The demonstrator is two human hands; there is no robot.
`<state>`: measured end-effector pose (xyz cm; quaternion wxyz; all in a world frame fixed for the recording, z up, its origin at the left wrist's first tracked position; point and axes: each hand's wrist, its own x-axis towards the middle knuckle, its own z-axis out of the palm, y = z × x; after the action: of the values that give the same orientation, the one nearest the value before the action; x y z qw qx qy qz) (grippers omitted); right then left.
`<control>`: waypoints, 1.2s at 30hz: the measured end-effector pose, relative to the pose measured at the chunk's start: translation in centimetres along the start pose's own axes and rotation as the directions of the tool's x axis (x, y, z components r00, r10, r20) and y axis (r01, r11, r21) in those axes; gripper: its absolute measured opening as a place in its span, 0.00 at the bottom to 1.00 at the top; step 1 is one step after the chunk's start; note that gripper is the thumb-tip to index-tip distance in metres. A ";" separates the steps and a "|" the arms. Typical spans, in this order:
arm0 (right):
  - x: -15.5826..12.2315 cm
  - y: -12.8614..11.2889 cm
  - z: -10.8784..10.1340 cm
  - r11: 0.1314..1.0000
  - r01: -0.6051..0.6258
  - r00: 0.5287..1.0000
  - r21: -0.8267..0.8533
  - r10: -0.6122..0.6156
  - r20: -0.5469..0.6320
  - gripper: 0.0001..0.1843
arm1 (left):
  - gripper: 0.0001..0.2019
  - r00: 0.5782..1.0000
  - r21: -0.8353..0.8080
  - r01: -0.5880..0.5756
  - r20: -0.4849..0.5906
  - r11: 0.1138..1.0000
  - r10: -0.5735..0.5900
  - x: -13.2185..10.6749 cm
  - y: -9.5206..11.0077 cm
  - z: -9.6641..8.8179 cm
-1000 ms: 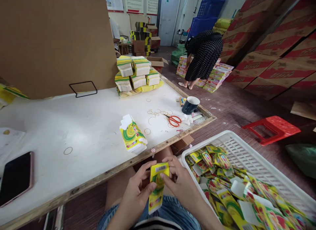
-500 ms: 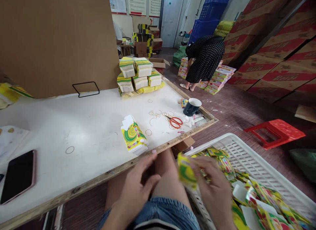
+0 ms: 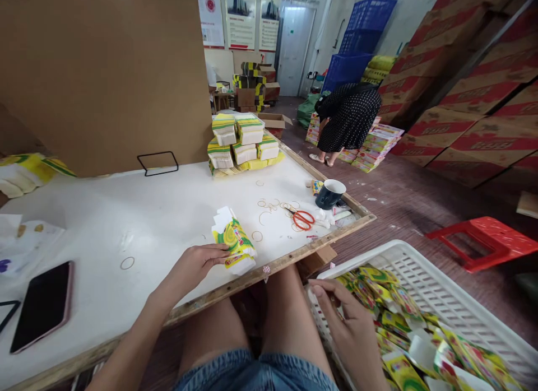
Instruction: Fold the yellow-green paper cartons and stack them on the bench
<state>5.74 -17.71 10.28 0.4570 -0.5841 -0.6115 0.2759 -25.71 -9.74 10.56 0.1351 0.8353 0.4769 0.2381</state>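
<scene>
Fingers of the left hand lie nearly straight and close together on the left side of the flat cartons, touching them; the thumb is hidden, so I cannot tell whether they grip. Those cartons sit by the bench's near edge, left of its right corner, where the scissors and mug stand. Fingers of the right hand are loosely curled, the thumb close to the forefinger with a narrow gap, holding nothing that shows, over the left rim of the basket of folded cartons, beyond the bench's near edge. Half a second ago this hand held one folded carton above that rim; now it is out of the fingers, and I cannot pick it out in the heap. Then, too, the left hand was above the lap with nothing in it; since then it has reached over the bench.
</scene>
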 end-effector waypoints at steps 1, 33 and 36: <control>0.0 -0.5 0.6 0.997 -0.061 0.997 0.052 0.059 0.041 0.14 | 0.13 0.999 0.009 -0.009 -0.046 1.000 0.009 -0.1 0.2 -0.1; -2.5 -2.0 5.9 0.773 -0.410 0.903 0.484 0.271 0.333 0.17 | 0.19 0.838 -0.960 0.237 0.279 -0.148 -0.469 -3.4 12.1 6.3; -2.6 -1.9 5.9 0.836 -0.361 0.928 0.413 0.277 0.250 0.17 | 0.22 0.814 -0.961 0.276 0.246 -0.022 -0.526 -3.4 12.5 6.5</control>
<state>-0.63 -19.41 8.72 0.4702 -0.5285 -0.4629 0.5341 -14.62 -18.98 9.74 0.6627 0.3294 0.4295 0.5175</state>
